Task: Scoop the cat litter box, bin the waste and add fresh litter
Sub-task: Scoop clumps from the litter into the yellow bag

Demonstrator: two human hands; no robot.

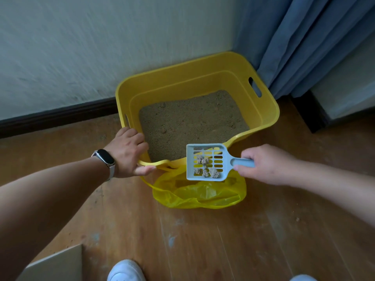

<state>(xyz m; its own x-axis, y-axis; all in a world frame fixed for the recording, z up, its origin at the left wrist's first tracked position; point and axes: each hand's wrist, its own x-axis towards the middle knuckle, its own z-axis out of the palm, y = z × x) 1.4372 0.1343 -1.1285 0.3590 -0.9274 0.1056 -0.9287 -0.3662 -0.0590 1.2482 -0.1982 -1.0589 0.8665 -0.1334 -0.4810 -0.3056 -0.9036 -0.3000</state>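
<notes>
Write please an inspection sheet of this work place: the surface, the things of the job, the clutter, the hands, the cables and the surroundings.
Surface: wooden floor, with scattered grains and pale marks.
Job's things: yellow litter box in the corner, holding litter; blue scoop carrying clumps, held above the open yellow bag, which lies in front of the box.
Clutter: cardboard piece at lower left.
Hands: left hand grips the box's near rim, watch on the wrist; right hand has its fingers closed around the scoop handle.
Cables: nothing seen.
Surroundings: white wall, dark skirting board, blue curtain, white shoes.
</notes>
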